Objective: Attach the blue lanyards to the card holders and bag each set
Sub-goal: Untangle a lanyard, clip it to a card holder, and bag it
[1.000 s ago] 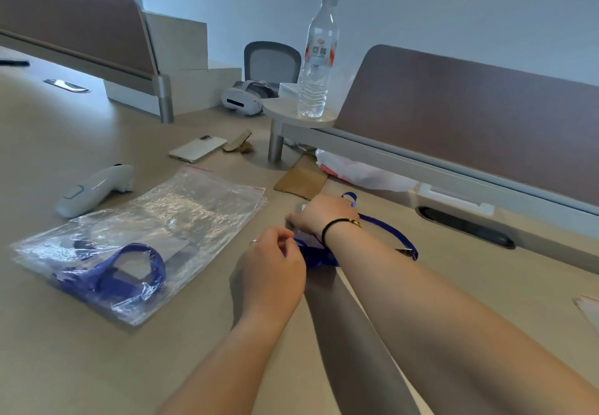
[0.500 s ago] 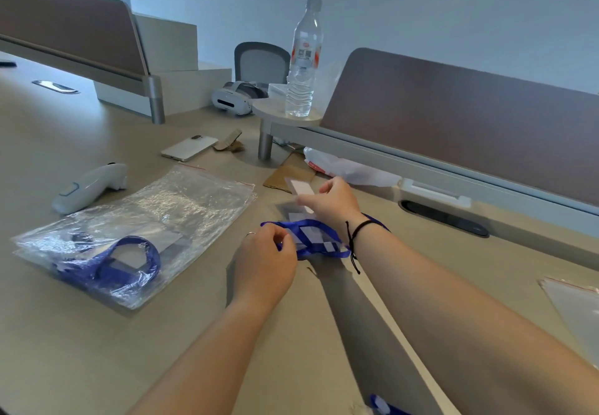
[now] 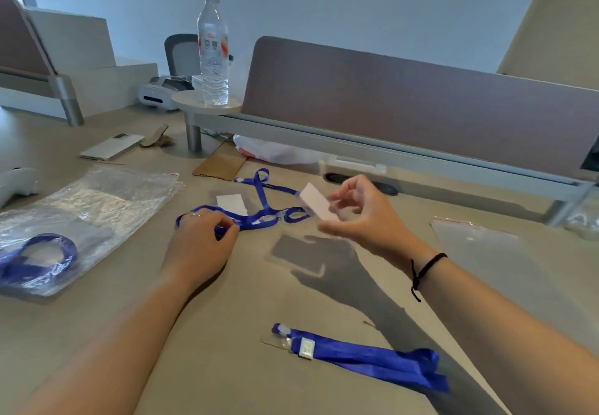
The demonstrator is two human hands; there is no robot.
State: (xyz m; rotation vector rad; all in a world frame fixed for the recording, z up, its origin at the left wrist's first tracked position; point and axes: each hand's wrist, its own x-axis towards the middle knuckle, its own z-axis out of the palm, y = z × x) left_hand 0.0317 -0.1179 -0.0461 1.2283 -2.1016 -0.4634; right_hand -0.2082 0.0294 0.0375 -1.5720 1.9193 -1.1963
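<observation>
My left hand [image 3: 202,241] pinches a blue lanyard [image 3: 259,217] that lies spread in loops on the desk. Under those loops lies a clear card holder with a white insert [image 3: 231,204]. My right hand [image 3: 363,217] is raised above the desk and pinches a second card holder with a white card [image 3: 316,202], tilted in the air. Another blue lanyard [image 3: 366,356], folded and with its clip at the left end, lies near the front edge. A filled clear bag [image 3: 87,217] with a lanyard set inside sits at the left. An empty bag [image 3: 479,246] lies at the right.
A water bottle [image 3: 212,48] stands on a small round shelf at the desk divider [image 3: 421,113]. A white phone [image 3: 111,146], a brown cardboard piece [image 3: 222,164], a white controller [image 3: 19,183] and a headset [image 3: 162,92] lie at the back left.
My right hand has lifted the white card holder up and to the right, away from the lanyard. The view has tilted down, so the near lanyard now shows in full.
</observation>
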